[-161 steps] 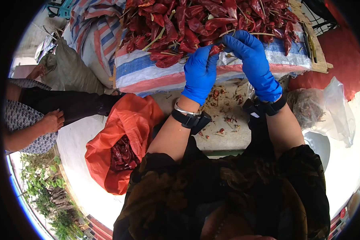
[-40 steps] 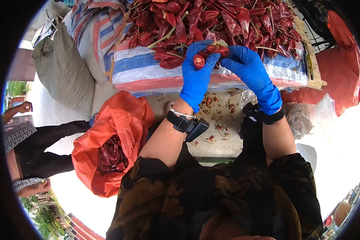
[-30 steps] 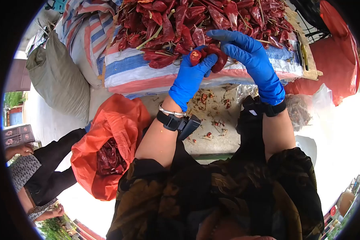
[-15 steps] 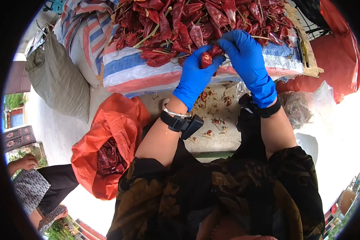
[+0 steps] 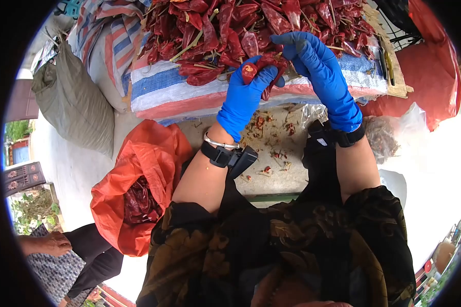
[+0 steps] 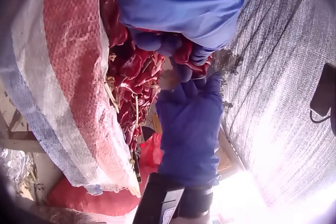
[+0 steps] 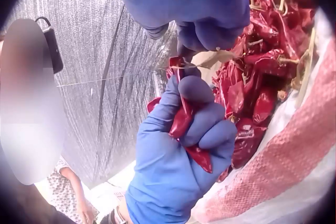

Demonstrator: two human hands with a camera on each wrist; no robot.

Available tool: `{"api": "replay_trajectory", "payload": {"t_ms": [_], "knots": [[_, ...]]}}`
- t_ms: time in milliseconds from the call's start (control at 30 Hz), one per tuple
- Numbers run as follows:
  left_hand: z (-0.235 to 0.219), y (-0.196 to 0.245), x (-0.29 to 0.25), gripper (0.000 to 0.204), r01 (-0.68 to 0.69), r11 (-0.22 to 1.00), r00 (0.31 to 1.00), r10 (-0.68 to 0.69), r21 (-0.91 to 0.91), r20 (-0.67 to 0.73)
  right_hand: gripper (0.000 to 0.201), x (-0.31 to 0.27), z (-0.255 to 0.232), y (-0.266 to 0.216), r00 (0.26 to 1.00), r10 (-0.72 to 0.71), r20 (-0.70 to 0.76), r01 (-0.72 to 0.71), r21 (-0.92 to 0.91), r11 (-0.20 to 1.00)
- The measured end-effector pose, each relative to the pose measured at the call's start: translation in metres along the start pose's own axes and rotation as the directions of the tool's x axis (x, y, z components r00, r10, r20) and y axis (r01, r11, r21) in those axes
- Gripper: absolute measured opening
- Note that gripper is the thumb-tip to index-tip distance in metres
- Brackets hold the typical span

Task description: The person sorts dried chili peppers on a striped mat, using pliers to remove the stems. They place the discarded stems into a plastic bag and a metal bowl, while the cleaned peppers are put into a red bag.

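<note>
In the head view my blue-gloved left hand (image 5: 243, 100) grips several dried red peppers (image 5: 249, 73), one with its cut-looking end facing up. My gloved right hand (image 5: 320, 77) is just right of them, its fingers loosely bent. Through the right wrist view, the left hand (image 7: 176, 161) has peppers (image 7: 182, 121) between its curled fingers; the right hand's fingertips (image 7: 207, 35) come close to a pale, dry stem piece (image 7: 210, 60). From the left wrist view, the right hand (image 6: 189, 129) reaches towards the peppers; whether its fingertips pinch anything is unclear.
A large pepper pile (image 5: 230, 30) lies on striped sheeting (image 5: 174, 94). To the left stand an open red sack (image 5: 138, 148) holding peppers and a grey-green sack (image 5: 77, 97). Scraps (image 5: 274, 153) litter the floor below. Another person's forearm (image 5: 46, 244) shows at lower left.
Over the last half second my left hand has moved slightly left with the peppers, and the right hand's fingers have lifted and spread away from them. The other person has moved closer at lower left.
</note>
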State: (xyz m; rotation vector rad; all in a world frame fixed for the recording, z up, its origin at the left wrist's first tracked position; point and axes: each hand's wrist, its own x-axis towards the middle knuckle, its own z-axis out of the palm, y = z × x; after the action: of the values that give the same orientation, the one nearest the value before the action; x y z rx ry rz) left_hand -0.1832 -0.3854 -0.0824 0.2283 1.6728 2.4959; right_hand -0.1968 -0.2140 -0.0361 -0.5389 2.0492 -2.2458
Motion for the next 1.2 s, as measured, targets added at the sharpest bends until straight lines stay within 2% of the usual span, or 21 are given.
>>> {"api": "replay_trajectory", "payload": {"t_ms": [33,67,133,200,333,400,467,533,567,600,667,733,800,833,900,933,967,1000,1033,1167,1200], "knots": [[0.001,0.003,0.0,0.027,-0.001,1.0,1.0,0.001,-0.001,-0.001,0.021,0.001,0.007,-0.006,0.996,-0.093,-0.002,0.093,-0.017,0.996],[0.002,0.006,-0.001,0.026,0.04,0.998,0.998,-0.038,-0.044,0.046,0.021,0.0,0.005,-0.002,0.996,-0.092,-0.001,0.092,-0.017,0.996],[0.002,0.011,-0.003,0.025,0.087,0.993,0.992,-0.079,-0.084,0.094,0.019,0.0,-0.004,0.01,0.991,-0.068,0.114,0.064,0.036,0.997],[0.002,0.013,-0.006,0.024,0.186,0.975,0.98,-0.175,-0.125,0.093,0.018,0.0,-0.008,0.015,0.992,-0.057,0.113,0.055,0.019,0.998],[-0.002,0.006,-0.003,0.026,0.198,0.975,0.963,-0.174,-0.105,0.204,0.014,-0.002,-0.011,0.011,0.991,0.009,0.137,0.008,-0.123,0.992],[0.0,0.004,-0.002,0.029,0.162,0.979,0.972,-0.18,0.125,0.151,0.014,-0.003,-0.008,0.014,0.992,-0.022,0.126,0.046,-0.193,0.98],[0.002,0.007,-0.005,0.031,0.12,0.981,0.98,-0.142,0.15,0.141,0.014,-0.006,-0.003,0.014,0.992,-0.048,0.117,0.077,-0.264,0.961],[0.001,0.006,-0.006,0.033,0.076,0.982,0.985,-0.101,0.175,0.137,0.015,-0.008,-0.001,0.007,0.949,0.312,0.029,-0.313,0.018,0.95],[-0.001,0.002,-0.008,0.034,-0.044,0.973,0.989,0.011,0.225,0.146,0.016,-0.007,-0.002,0.019,0.94,0.332,0.081,-0.342,0.247,0.907],[-0.003,-0.001,-0.009,0.035,-0.162,0.949,0.98,0.121,0.272,0.16,0.016,-0.008,-0.002,0.021,0.939,0.336,0.076,-0.344,0.248,0.905],[-0.003,0.003,-0.011,0.035,-0.217,0.927,0.968,0.164,0.305,0.19,0.015,-0.01,0.0,0.022,0.913,0.364,0.186,-0.405,0.521,0.751],[-0.006,0.001,-0.011,0.036,-0.271,0.902,0.954,0.204,0.337,0.222,0.017,-0.011,0.002,0.023,0.906,0.377,0.192,-0.417,0.55,0.723],[-0.013,-0.008,-0.008,0.035,-0.445,0.814,0.892,0.364,0.374,0.27,0.018,-0.01,0.006,0.031,0.889,0.411,0.203,-0.442,0.615,0.653],[-0.01,-0.004,-0.008,0.035,-0.445,0.814,0.891,0.363,0.373,0.272,0.018,-0.011,0.01,0.033,0.89,0.41,0.201,-0.44,0.617,0.653],[-0.001,0.003,-0.009,0.028,-0.156,0.964,0.987,0.141,0.215,0.082,0.018,-0.012,0.02,0.032,0.942,0.292,0.165,-0.317,0.723,0.614],[0.003,0.003,-0.009,0.028,-0.162,0.963,0.986,0.147,0.218,0.084,0.018,-0.013,0.028,0.028,0.944,0.285,0.167,-0.314,0.722,0.616],[0.007,0.003,-0.01,0.027,-0.048,0.999,0.999,0.048,0.018,0.02,0.017,-0.015,0.037,0.021,0.964,0.266,-0.011,-0.198,0.64,0.743],[0.01,0.003,-0.01,0.025,0.056,0.98,0.998,-0.061,-0.191,-0.022,0.016,-0.014,0.042,0.017,0.959,0.215,-0.184,-0.091,0.52,0.849],[0.011,0.003,-0.011,0.022,0.143,0.935,0.989,-0.142,-0.324,0.029,0.016,-0.016,0.038,0.02,0.973,0.156,-0.167,-0.076,0.405,0.911],[0.02,0.002,-0.01,0.02,0.238,0.842,0.957,-0.288,-0.483,-0.029,0.016,-0.017,0.044,0.026,0.962,0.129,-0.239,-0.026,0.39,0.92],[0.014,0.0,-0.01,0.023,0.303,0.811,0.95,-0.299,-0.5,0.09,0.016,-0.017,0.044,0.025,0.956,0.151,-0.253,-0.05,0.367,0.929]]}}
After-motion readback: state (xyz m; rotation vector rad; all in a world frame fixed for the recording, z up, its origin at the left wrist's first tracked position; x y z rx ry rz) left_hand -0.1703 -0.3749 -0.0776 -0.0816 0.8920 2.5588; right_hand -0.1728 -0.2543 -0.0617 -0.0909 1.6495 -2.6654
